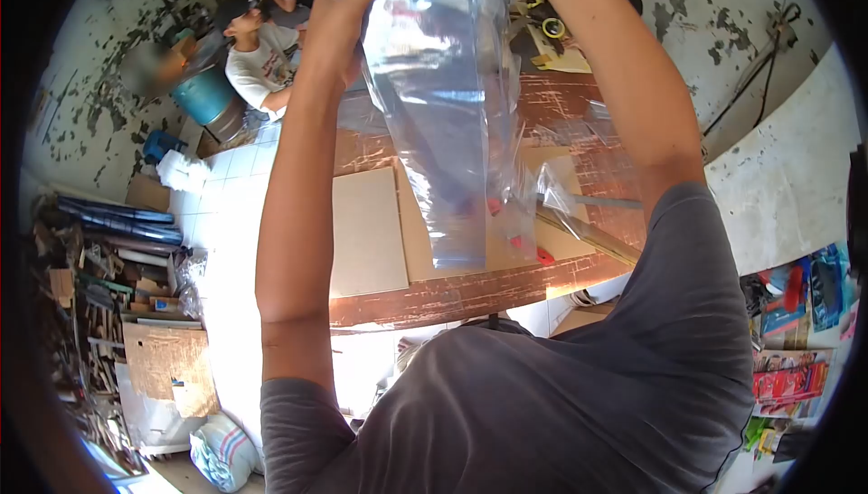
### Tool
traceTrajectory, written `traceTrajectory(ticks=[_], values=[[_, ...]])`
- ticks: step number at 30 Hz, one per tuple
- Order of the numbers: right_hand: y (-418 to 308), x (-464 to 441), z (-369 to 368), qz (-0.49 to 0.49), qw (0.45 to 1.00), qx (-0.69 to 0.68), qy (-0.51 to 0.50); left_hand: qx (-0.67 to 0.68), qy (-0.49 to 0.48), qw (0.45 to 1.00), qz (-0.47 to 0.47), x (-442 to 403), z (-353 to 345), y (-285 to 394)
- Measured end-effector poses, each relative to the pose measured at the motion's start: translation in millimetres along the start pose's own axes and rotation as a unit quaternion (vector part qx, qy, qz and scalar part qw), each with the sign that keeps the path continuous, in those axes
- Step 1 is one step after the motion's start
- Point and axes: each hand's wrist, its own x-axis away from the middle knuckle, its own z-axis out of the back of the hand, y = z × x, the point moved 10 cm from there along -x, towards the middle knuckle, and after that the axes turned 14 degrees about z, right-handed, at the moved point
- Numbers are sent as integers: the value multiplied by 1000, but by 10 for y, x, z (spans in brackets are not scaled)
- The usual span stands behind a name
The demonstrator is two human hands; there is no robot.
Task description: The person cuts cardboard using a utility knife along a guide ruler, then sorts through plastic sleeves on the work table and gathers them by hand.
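A clear, shiny plastic sheet (434, 87) hangs raised in front of me, its narrow lower end over the table. My left hand (342, 19) is closed on its upper left edge, thumb toward the film. My right arm reaches up to the sheet's upper right, but the hand lies beyond the top edge of view. Below the sheet, brown cardboard (366, 232) lies flat on the worn reddish-brown table (407, 306). Beside the hanging end are a small red object (544, 255) and a long, narrow strip (592, 239).
A person in a white T-shirt (262, 65) sits at the far left, near a blue drum (208, 96). A yellow tape roll (553, 28) lies at the table's back. Wood scraps (99, 313) and a tied sack (221, 453) line the left side; colourful packets (791, 381) are at right.
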Motion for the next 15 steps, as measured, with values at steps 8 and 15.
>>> traceTrajectory(ticks=[8,15], values=[[1168,-472,-1075,-78,992,-97,-28,233,-47,962,135,545,693,-730],[1477,-179,-1590,-88,994,63,11,275,162,935,156,877,1389,-1370]])
